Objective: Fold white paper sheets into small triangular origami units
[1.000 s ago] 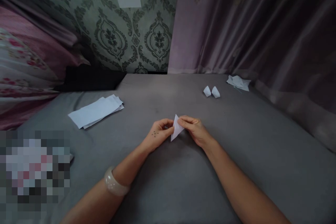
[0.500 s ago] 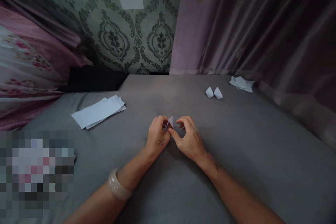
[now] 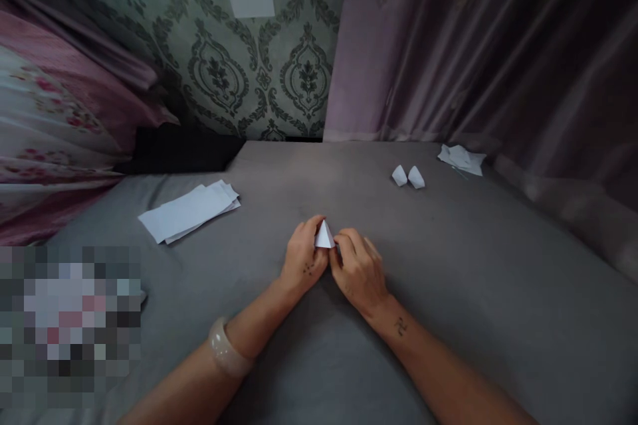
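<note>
Between my two hands stands a small piece of folded white paper (image 3: 325, 235), shaped like a pointed triangle. My left hand (image 3: 303, 255) is closed on its left side, with a finger near the tip. At its lower right corner my right hand (image 3: 359, 269) pinches the edge between thumb and fingers. Parts of the fingers behind the paper are hidden. Farther off to the right, two small folded paper shapes (image 3: 399, 176) sit side by side on the grey sheet (image 3: 319, 179).
A stack of white paper strips (image 3: 189, 212) lies at the left. Several paper pieces (image 3: 462, 159) are heaped at the far right by the curtain (image 3: 428, 46). Black cloth (image 3: 184, 149) lies at the back left, below the patterned wall (image 3: 259, 80). The lower left corner is pixelated.
The folded paper has turned so that a wider white face shows. My right hand's fingers have moved in and closed on its right edge, where they were apart before.
</note>
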Demonstrator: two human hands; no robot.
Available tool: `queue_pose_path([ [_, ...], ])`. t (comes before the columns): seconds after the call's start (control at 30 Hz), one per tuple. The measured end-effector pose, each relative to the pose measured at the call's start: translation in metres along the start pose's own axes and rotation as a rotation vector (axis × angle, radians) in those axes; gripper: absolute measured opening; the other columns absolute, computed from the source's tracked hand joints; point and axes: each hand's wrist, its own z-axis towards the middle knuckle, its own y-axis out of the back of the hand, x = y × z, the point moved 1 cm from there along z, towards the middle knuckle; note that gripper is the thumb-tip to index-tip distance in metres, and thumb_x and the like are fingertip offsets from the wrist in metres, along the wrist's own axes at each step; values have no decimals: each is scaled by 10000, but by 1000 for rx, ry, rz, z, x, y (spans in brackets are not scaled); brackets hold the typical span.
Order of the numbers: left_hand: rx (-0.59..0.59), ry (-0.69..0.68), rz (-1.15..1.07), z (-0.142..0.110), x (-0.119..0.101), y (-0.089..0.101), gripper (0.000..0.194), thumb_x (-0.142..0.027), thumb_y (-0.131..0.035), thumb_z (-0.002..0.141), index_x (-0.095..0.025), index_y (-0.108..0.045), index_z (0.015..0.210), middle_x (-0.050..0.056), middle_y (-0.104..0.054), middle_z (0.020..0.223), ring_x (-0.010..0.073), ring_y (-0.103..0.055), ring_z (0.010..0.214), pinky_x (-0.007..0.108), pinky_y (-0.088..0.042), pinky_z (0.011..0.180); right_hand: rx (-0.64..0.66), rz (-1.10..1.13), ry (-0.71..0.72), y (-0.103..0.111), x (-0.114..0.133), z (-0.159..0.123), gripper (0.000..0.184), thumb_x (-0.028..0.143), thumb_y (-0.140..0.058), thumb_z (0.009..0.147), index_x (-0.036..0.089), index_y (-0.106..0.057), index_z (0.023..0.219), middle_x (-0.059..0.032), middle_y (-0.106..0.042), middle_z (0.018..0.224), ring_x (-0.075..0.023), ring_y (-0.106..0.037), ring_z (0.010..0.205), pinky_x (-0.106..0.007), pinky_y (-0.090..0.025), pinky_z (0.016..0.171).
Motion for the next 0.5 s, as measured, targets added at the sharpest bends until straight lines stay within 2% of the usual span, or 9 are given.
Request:
queue_pose_path([
  [0.07,48,91,-131,1,-2,0,315,-72,-445,767,-156,-577,1040,73,-660,937,187,-600,867,315,-472,798,-6,-10,4,0,1,0,117,183,-492,907,183,-562,813,-64,-639,846,-189,-562,722,-311,-415,697],
  [0.13,46,166,-262,2,-4,1,258,-93,-452,773,-160,-604,971,49,-663,870,168,-606,807,283,-472,757,-14,-20,-10,-1,1,0,127,202,-494,915,187,-553,803,-60,-638,831,-188,-561,709,-312,-410,690],
  [0.33,18,286,-613,5,4,-4,236,-147,-541,748,-155,-666,948,35,-686,828,164,-617,773,263,-485,718,-4,39,-80,-3,-2,-3,125,219,-482,924,186,-540,818,-75,-631,854,-194,-584,754,-314,-423,705],
  [0.43,8,275,-599,4,12,-5,278,-122,-533,743,-174,-689,967,35,-702,870,166,-626,797,266,-487,729,62,213,-180,-3,-7,-2,80,183,-496,885,193,-546,823,-69,-623,865,-187,-589,784,-314,-439,732],
  [0.5,1,203,-480,2,15,-2,318,-94,-516,738,-194,-696,981,31,-702,893,162,-625,806,258,-476,726,126,426,-322,-3,-14,0,43,167,-540,815,195,-558,844,-51,-622,842,-175,-592,764,-306,-453,715],
])
